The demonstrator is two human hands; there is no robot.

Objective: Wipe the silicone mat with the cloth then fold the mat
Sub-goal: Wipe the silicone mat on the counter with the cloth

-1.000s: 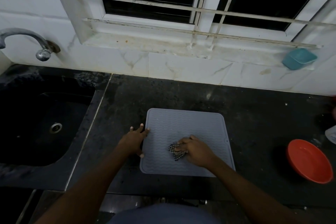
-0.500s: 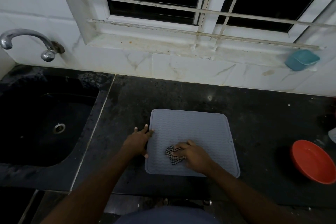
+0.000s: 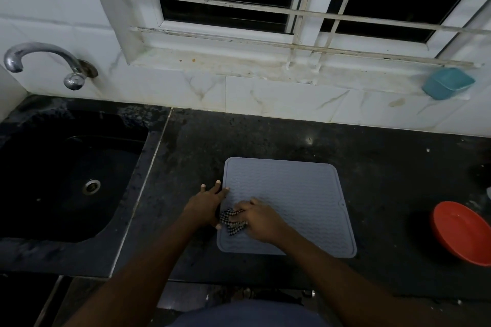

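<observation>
A grey ribbed silicone mat (image 3: 300, 194) lies flat on the black stone counter (image 3: 265, 138). My right hand (image 3: 259, 219) presses a small black-and-white checked cloth (image 3: 231, 220) onto the mat near its left front part; the fingers cover much of the cloth. My left hand (image 3: 207, 206) rests flat on the counter with its fingers spread, and its fingertips touch the mat's left edge.
A black sink (image 3: 66, 175) with a chrome tap (image 3: 42, 61) sits to the left. An orange bowl (image 3: 462, 231) stands on the counter at the right edge. A teal container (image 3: 447, 82) sits on the window ledge at the back right.
My right hand has slid the cloth leftward across the mat, up close to my left hand. The left hand stays at the mat's left edge.
</observation>
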